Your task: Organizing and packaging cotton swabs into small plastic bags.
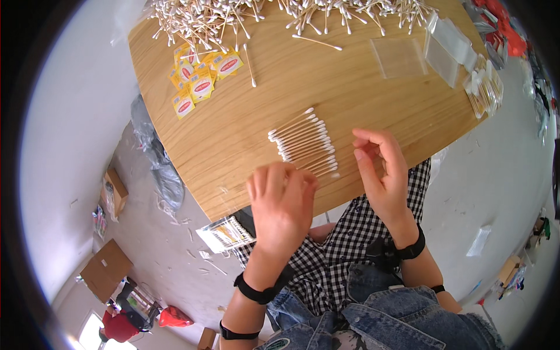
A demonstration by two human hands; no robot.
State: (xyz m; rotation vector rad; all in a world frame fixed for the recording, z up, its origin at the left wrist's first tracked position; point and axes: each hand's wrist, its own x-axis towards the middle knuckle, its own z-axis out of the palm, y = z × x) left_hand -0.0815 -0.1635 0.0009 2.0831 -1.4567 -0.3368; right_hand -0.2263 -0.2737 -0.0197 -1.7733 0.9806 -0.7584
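Observation:
A row of cotton swabs [303, 140] lies side by side on the wooden table, white tips at both ends. My left hand [280, 195] is over the near left end of this row, its fingers curled down. Its fingertips are hidden, so whatever they pinch cannot be made out. Just right of the row, my right hand [382, 169] is raised with thumb and fingers bent but apart, nothing between them. One loose swab [317, 42] lies farther back, and another swab [250, 67] rests near the small yellow labels [201, 84].
Heaped swabs [204, 20] cover the table's far edge. Clear plastic bags [399, 57] lie at the far right, beside a bag filled with swabs [484, 87]. A filled pack with a yellow label [226, 234] sits at the near left table edge. Cardboard boxes [107, 262] stand on the floor.

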